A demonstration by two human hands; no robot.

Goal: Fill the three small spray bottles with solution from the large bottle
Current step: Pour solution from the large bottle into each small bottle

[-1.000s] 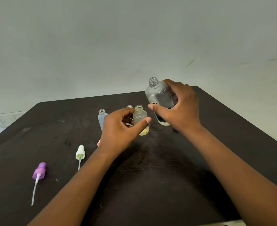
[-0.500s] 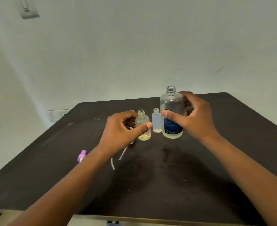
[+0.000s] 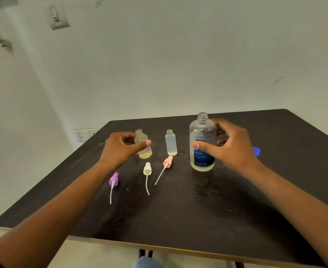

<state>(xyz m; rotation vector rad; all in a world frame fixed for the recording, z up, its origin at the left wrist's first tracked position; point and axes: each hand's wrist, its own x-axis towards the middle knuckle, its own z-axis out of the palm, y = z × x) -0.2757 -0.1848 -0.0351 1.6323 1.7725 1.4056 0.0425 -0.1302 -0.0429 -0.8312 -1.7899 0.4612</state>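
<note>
Gripping the large bottle (image 3: 202,144) upright on the dark table (image 3: 198,206), right hand (image 3: 229,147) curls thumb and fingers round it | left hand (image 3: 120,148) pinches round yellowish spray bottle (image 3: 143,145) | slim clear spray bottle (image 3: 171,143) stands between them | purple (image 3: 114,179), cream (image 3: 147,169), pink (image 3: 168,162) spray caps lie nearer, 3 apart.
</note>
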